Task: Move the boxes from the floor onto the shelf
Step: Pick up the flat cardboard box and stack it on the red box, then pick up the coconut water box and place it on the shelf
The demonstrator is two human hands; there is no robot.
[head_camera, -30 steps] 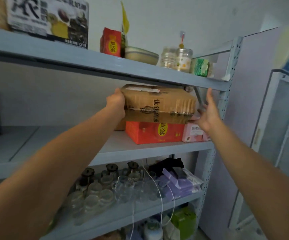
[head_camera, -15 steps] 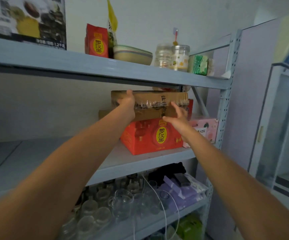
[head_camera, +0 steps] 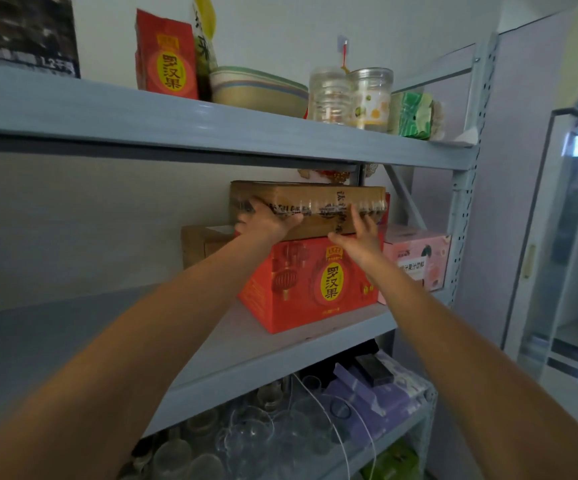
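Note:
A brown taped cardboard box [head_camera: 315,202] lies on top of a red box [head_camera: 312,282] with a yellow label, on the middle shelf [head_camera: 211,355] of a grey metal rack. My left hand [head_camera: 267,223] presses flat against the cardboard box's front left. The fingers of my right hand [head_camera: 357,237] are straight and touch the box's front face nearer its right end. A smaller brown box [head_camera: 201,244] stands behind the red one at the left, and a pink box [head_camera: 415,261] stands to its right.
The upper shelf [head_camera: 211,123] just above the cardboard box carries a red packet [head_camera: 166,57], stacked bowls [head_camera: 256,91], two clear jars [head_camera: 350,95] and a green pack [head_camera: 414,114]. Glassware [head_camera: 239,434] and purple packs [head_camera: 374,393] fill the lower shelf. The middle shelf's left part is bare.
The cardboard box has slid further back onto the red box. My right hand moved from the box's right end to its front face, and both hands now push with flat fingers.

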